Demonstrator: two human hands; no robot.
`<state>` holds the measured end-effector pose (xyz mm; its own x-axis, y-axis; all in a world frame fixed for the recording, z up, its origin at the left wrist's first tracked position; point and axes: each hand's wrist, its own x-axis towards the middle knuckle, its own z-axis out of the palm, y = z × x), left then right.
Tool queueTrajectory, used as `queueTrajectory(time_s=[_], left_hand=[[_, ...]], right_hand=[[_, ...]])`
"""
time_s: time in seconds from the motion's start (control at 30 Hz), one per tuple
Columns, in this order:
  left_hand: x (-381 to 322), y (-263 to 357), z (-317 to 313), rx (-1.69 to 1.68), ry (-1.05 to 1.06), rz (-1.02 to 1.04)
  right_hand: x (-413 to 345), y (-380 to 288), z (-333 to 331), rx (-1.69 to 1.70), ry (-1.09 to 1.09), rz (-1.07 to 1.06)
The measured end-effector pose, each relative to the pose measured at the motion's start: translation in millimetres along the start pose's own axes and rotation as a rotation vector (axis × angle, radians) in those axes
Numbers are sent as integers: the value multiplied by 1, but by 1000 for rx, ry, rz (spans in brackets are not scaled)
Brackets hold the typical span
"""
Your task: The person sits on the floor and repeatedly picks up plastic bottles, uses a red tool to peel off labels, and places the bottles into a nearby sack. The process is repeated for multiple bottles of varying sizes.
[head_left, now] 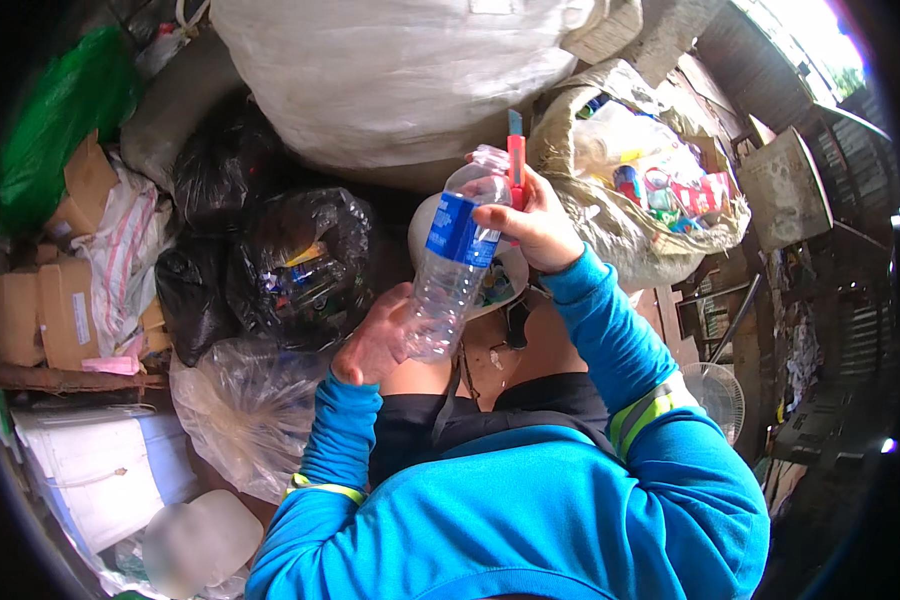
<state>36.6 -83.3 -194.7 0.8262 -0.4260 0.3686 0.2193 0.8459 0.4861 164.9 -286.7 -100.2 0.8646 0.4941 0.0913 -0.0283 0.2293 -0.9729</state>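
Observation:
A clear plastic bottle point(442, 300) with a blue label is tilted between my hands, its neck towards the top. My left hand point(379, 337) holds the bottle's base. The fingers of my right hand point(529, 221) grip its upper part, with the thumb on the label. The same right hand holds a red utility knife point(517, 161), blade extended and pointing up, beside the bottle's neck. No cap can be made out, since fingers partly hide the neck. Beneath the bottle, a white container point(511, 296) with bottle caps or similar small pieces stands by my legs.
A big white sack point(390, 82) bulges ahead. On the right, an open woven sack point(607, 232) holds cans and plastic waste. Black plastic bags point(270, 315) with bottles stand left, near a clear bag point(247, 412), cardboard point(67, 307) and a white-and-blue box point(97, 480). A fan point(712, 397) stands at right.

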Motion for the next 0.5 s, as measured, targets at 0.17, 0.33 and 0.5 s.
queueTrajectory(time_s=[0.17, 0.33, 0.5], left_hand=[[24, -36, 20, 196, 362, -237], [39, -63, 41, 411, 531, 28], [41, -74, 40, 326, 473, 15]], right_hand=[[-26, 2, 2, -173, 76, -130], [-85, 9, -10, -76, 112, 62], [-108, 22, 5, -127, 210, -58]])
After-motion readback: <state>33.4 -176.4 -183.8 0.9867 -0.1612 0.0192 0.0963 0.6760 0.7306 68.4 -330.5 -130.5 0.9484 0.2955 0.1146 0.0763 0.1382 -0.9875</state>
